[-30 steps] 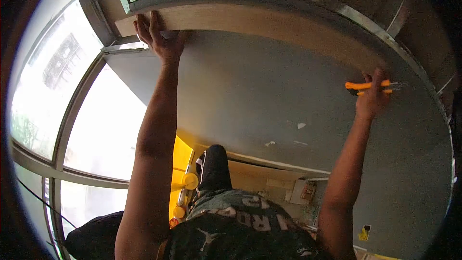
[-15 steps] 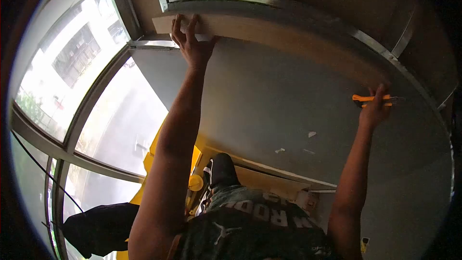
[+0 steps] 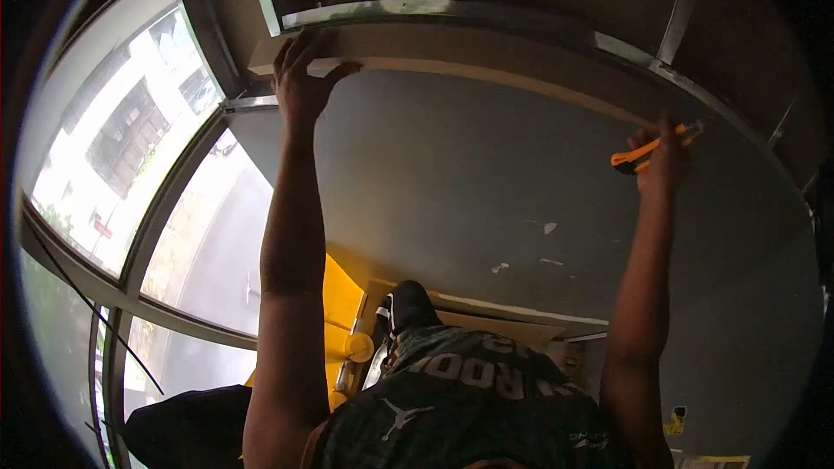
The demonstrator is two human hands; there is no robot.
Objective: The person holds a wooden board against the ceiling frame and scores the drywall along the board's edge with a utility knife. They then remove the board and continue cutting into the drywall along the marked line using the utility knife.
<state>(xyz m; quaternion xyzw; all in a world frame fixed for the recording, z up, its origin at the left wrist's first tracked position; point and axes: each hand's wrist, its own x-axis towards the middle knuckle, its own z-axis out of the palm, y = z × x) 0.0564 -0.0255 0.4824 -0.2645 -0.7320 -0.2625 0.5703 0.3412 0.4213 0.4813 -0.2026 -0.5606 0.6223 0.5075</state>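
Note:
A long, narrow wooden board [image 3: 486, 62] spans the upper part of the wall, just under a metal framing strip [image 3: 373, 10]. My left hand [image 3: 302, 87] is at the board's left end, fingers up over its face and thumb stretched out along the lower edge. At the other end, my right hand [image 3: 664, 161] grips an orange utility knife [image 3: 634, 156], and its fingertips reach the board's edge. The knife lies tilted across the palm; its tip side points up and right. Part of the right fingers' contact with the board is hidden.
A large grey panel [image 3: 452, 174] lies below the board, with small white marks. Framed window panes [image 3: 200, 226] stand at the left. Below are a yellow ladder-like object [image 3: 343, 295], a dark cloth-like item [image 3: 187, 426] and a dangling black cable [image 3: 95, 313].
The board sits closer to the metal strip. My left thumb has spread outward, and my right hand has risen, tilting the knife. The whole view has shifted slightly.

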